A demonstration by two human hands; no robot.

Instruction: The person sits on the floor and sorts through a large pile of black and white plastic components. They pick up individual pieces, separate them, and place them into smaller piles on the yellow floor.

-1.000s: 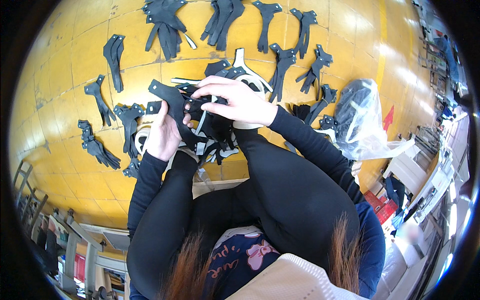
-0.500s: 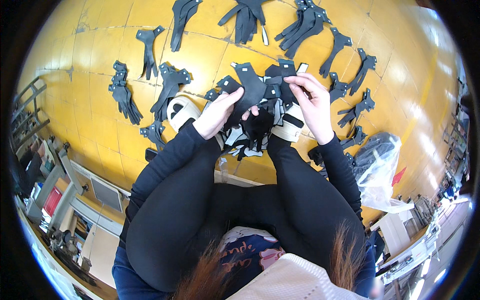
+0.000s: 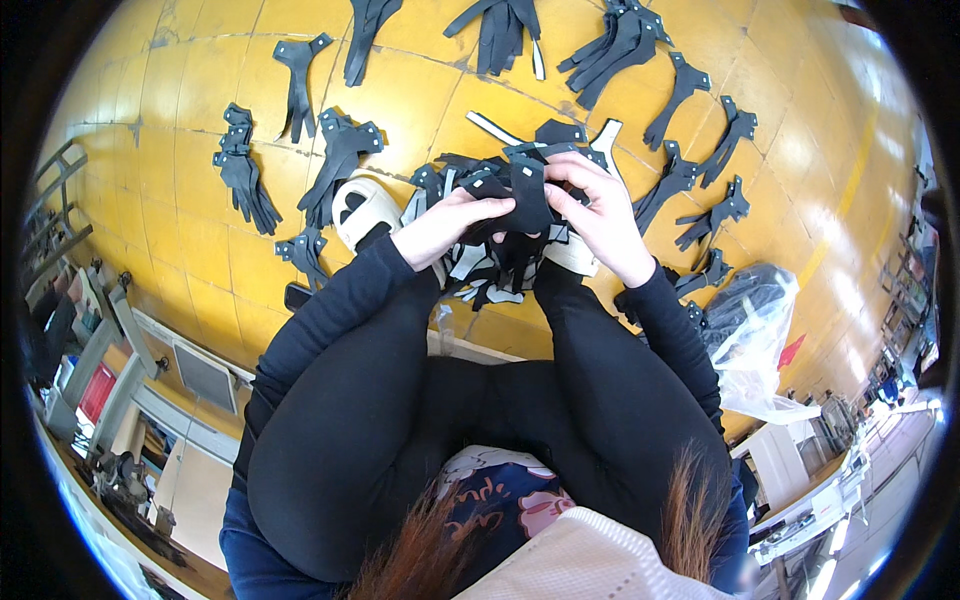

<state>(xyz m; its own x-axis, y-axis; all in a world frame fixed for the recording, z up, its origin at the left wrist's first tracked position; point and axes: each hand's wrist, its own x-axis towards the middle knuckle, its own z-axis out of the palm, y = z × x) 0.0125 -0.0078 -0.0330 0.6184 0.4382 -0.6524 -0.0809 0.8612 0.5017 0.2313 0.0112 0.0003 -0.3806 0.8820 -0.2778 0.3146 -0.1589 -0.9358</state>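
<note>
Between my knees I hold a black fabric piece (image 3: 530,197) with a small pale tag on it. My left hand (image 3: 445,228) grips its left side, the thumb on top and other fingertips showing beneath. My right hand (image 3: 602,218) pinches the right side near the upper edge. Beneath and around both hands lies a heap of black and white fabric pieces (image 3: 468,262), partly hidden by the hands. Past my fingers, a white-faced strip (image 3: 606,138) sticks out of the heap.
Bundles of tagged black fabric pieces (image 3: 345,160) lie in an arc over the yellow tiled floor (image 3: 420,90). My light shoe (image 3: 362,212) stands left of the heap. A clear plastic bag (image 3: 755,335) sits at right, and a metal rack (image 3: 65,195) stands at far left.
My right hand has moved left and slightly down, closer to my left hand. The forked piece in my left hand has turned and sits lower, and both hands now grip fabric together.
</note>
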